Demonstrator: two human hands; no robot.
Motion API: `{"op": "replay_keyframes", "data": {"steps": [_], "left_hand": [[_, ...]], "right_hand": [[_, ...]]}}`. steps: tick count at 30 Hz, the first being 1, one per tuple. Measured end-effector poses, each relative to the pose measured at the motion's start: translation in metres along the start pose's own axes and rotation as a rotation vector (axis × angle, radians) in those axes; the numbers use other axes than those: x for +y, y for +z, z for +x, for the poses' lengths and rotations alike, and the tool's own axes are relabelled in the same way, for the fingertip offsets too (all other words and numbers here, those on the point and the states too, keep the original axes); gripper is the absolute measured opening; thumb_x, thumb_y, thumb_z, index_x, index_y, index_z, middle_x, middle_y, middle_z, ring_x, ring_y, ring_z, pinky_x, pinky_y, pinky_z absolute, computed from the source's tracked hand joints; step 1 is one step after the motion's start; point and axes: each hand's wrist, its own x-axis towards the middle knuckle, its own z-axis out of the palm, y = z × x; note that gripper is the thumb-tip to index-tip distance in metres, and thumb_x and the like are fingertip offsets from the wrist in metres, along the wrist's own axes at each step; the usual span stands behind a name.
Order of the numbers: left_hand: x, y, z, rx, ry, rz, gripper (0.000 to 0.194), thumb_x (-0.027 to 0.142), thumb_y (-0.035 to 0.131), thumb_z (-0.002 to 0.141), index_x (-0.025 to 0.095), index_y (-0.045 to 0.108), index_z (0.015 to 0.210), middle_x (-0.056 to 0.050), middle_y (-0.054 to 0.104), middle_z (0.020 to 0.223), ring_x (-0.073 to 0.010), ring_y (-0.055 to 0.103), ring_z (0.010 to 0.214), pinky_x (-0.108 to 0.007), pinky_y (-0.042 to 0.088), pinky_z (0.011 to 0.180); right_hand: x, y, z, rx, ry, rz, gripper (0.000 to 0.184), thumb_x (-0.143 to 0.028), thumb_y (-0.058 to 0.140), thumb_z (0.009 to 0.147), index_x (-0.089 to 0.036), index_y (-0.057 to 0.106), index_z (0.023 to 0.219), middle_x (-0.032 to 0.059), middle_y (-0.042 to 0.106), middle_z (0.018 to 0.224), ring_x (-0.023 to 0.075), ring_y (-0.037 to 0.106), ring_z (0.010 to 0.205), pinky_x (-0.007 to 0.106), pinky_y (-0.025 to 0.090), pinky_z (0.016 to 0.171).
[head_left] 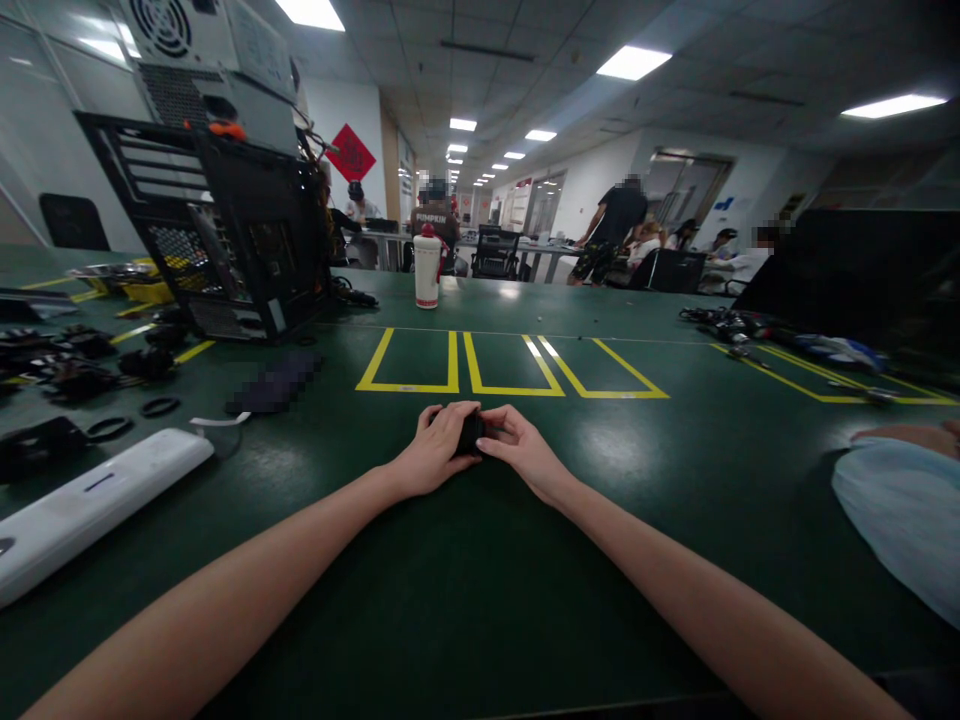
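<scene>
My left hand (439, 447) and my right hand (517, 447) meet on the green table (480, 600), just in front of three yellow-outlined boxes (510, 365). Both hands have their fingers closed round a small black object (471, 433) held between them. Most of that object is hidden by the fingers, so I cannot tell what it is. My forearms stretch forward over the table top.
An opened black computer case (225, 230) stands at the back left, with black parts and rings (109, 428) scattered beside it. A long white device (90, 505) lies at the left. A white bottle (427, 268) stands beyond the boxes. Another person's sleeve (900, 520) rests at the right. People sit and stand further back.
</scene>
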Motion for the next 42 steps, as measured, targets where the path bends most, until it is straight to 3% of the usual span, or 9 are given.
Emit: {"op": "replay_keyframes", "data": {"steps": [6, 11, 37, 42], "left_hand": [[0.0006, -0.0007, -0.0003, 0.001, -0.003, 0.003, 0.060, 0.025, 0.056, 0.076, 0.024, 0.021, 0.124, -0.008, 0.040, 0.124, -0.0233, 0.036, 0.117, -0.045, 0.019, 0.100], [0.0001, -0.0001, -0.0001, 0.008, -0.003, 0.001, 0.061, 0.025, 0.056, 0.076, 0.024, 0.021, 0.125, -0.008, 0.040, 0.124, -0.0242, 0.036, 0.117, -0.046, 0.019, 0.100], [0.0000, -0.0006, -0.0002, 0.007, 0.001, -0.002, 0.062, 0.026, 0.056, 0.075, 0.024, 0.020, 0.125, -0.008, 0.040, 0.124, -0.0233, 0.036, 0.117, -0.045, 0.019, 0.100], [-0.0011, 0.0004, -0.0003, 0.007, -0.003, 0.004, 0.062, 0.026, 0.057, 0.075, 0.024, 0.020, 0.125, -0.008, 0.040, 0.124, -0.0235, 0.036, 0.117, -0.045, 0.019, 0.099]], "right_hand": [[0.0031, 0.0008, 0.0027, 0.052, 0.011, -0.009, 0.021, -0.032, 0.060, 0.070, -0.022, 0.055, 0.088, 0.0005, 0.055, 0.094, 0.0146, 0.052, 0.090, 0.034, 0.043, 0.082], [0.0030, -0.0012, 0.0053, 0.038, 0.075, 0.012, 0.027, -0.033, 0.060, 0.070, -0.021, 0.055, 0.093, 0.0026, 0.054, 0.098, 0.0157, 0.051, 0.093, 0.035, 0.042, 0.083], [0.0016, 0.0019, 0.0023, 0.053, 0.005, -0.032, 0.024, -0.034, 0.061, 0.069, -0.022, 0.055, 0.089, 0.0007, 0.055, 0.095, 0.0149, 0.053, 0.090, 0.033, 0.043, 0.081], [0.0020, -0.0005, 0.0042, 0.044, 0.077, -0.056, 0.031, -0.035, 0.061, 0.069, -0.021, 0.056, 0.096, 0.0035, 0.056, 0.100, 0.0173, 0.052, 0.095, 0.037, 0.040, 0.086]]}}
